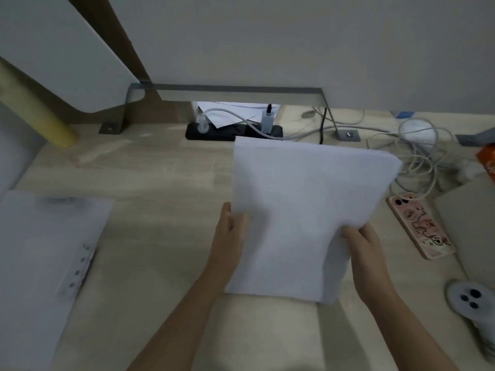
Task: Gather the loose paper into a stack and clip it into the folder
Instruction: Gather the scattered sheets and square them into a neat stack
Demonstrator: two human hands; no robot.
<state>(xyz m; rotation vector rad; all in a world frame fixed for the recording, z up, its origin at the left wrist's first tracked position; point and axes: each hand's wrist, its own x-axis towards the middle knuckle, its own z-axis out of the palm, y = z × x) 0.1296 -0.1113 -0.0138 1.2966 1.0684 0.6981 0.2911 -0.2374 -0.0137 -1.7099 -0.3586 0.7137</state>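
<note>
White paper stack is held tilted above the wooden table, its far edge just in front of the black power strip. The left hand pinches its left edge, thumb on top; the right hand grips its right edge, fingers curled over the sheets. The folder lies flat, well left of the power strip and nearer the person. A phone in a pink patterned case lies right of the power strip, nearer the person.
</note>
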